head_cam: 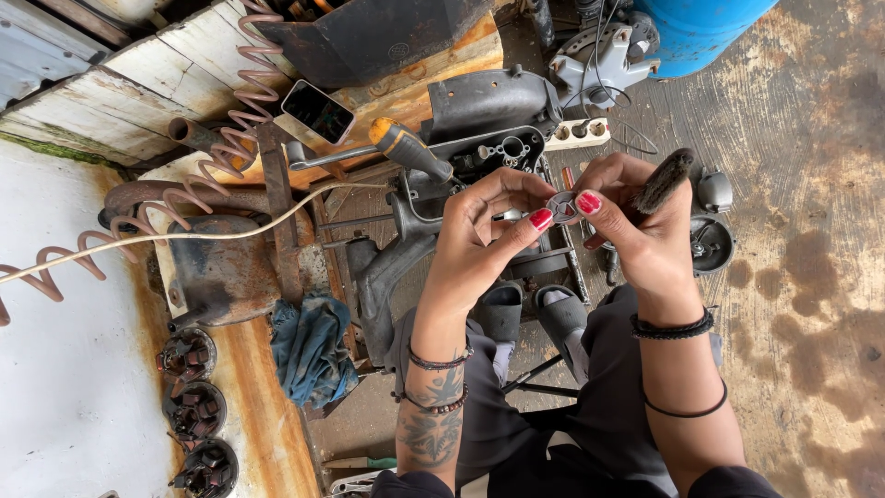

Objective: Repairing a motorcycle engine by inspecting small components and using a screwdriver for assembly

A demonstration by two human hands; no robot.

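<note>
My left hand (484, 235) and my right hand (636, 221) meet in front of me, both pinching a small round grey metal part (561, 206) between thumbs and fingertips. My right hand also grips a dark worn brush (664, 180) that sticks up and to the right. Below the hands are my knees in dark trousers and my feet in grey slippers (535, 314). Just beyond the hands lies a dark grey machine housing (489, 111) with a screwdriver with an orange and grey handle (410, 149) resting against it.
A phone (317, 111) lies on the wooden board at the back. A coiled pink air hose (244, 111), a rusty vise (221, 267), a blue rag (309, 346) and three dark wound parts (194, 410) are at left. A blue barrel (701, 28) stands at top right.
</note>
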